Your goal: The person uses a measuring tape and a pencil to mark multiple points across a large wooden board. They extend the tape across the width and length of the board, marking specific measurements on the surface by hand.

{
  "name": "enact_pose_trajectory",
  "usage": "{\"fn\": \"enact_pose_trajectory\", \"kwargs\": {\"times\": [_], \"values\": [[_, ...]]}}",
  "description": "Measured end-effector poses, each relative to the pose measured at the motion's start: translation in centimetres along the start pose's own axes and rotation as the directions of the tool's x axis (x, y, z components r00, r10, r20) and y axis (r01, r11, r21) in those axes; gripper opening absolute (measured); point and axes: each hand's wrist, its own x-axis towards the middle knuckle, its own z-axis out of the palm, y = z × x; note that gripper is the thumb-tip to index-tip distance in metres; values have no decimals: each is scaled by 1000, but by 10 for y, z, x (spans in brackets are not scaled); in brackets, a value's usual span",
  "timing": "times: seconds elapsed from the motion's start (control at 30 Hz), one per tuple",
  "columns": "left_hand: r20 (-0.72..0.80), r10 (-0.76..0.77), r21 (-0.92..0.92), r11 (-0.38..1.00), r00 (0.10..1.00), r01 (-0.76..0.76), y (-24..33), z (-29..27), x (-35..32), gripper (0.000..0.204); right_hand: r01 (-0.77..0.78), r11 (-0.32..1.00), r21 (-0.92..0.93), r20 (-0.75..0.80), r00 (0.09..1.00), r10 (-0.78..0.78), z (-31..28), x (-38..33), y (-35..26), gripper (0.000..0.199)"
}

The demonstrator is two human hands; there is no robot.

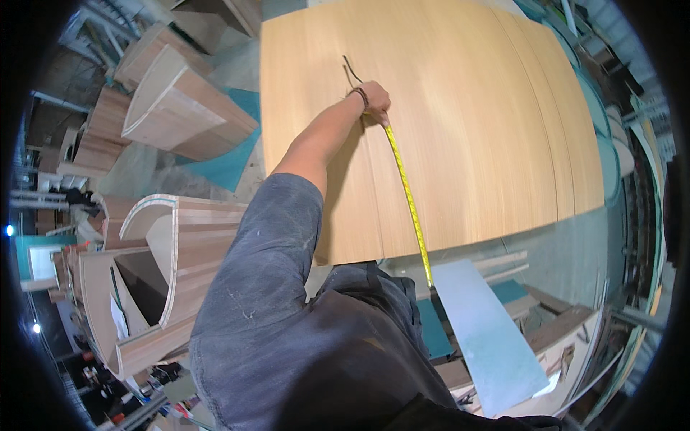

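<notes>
While reaching far out across the wide, light-wood panel (467,108), clamping the left hand (375,104) on the yellow measuring tape (407,190), bunching the fingers tightly together! Holding it at the upper end, well in from the panel's near edge, and stretching it down over the wood in a slightly bowed line. Crossing that edge, running on past it, and ending just beside the top corner of a pale blue-grey board (496,337). Wearing a dark band (358,93) at the wrist, and showing a thin dark strand (351,70) just beyond it, over the panel; not telling from here whether held or loose. Not seeing the right hand in this view, so not telling whether spread or closed. Bending over the work in a dark grey shirt (244,266), stretching the left sleeve toward the panel. Looking left now, finding a curved wooden piece (190,118) standing by a teal sheet (223,172), and spotting another curved wooden shell (205,230) nearer. Glancing lower right, catching a teal piece (433,327) lying alongside the pale board.
</notes>
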Motion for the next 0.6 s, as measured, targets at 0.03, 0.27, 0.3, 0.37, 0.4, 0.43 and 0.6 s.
{"fn": "enact_pose_trajectory", "kwargs": {"times": [0.03, 0.27, 0.3, 0.37, 0.4, 0.43, 0.6], "values": [[-15, 34, -12, 999, 999, -34, 0, 3, -9, 63, -15, 1000, -13, 6, 1000, 15, -2, -7, 1, 37], [-204, 34, -220, 972, 978, -79, 29, 6, -115, 63, -93, 987, -129, 136, 984, 111, -27, -46, 8, 36], [-195, -20, -270, 962, 981, -34, 39, 8, -134, 62, -108, 982, -155, 161, 978, 133, -31, -50, 9, 36], [-174, -118, -367, 929, 978, 47, 62, 8, -171, 60, -132, 971, -200, 195, 966, 171, -38, -56, 8, 36], [-167, -184, -447, 890, 969, 92, 74, 11, -194, 60, -144, 963, -228, 217, 957, 195, -40, -59, 7, 36], [-160, -246, -523, 843, 956, 130, 87, 15, -214, 59, -153, 954, -256, 237, 947, 216, -42, -60, 5, 36], [-106, -623, -856, 454, 775, 248, 157, 48, -315, 54, -140, 904, -404, 340, 894, 291, -37, -60, -10, 36]]}}
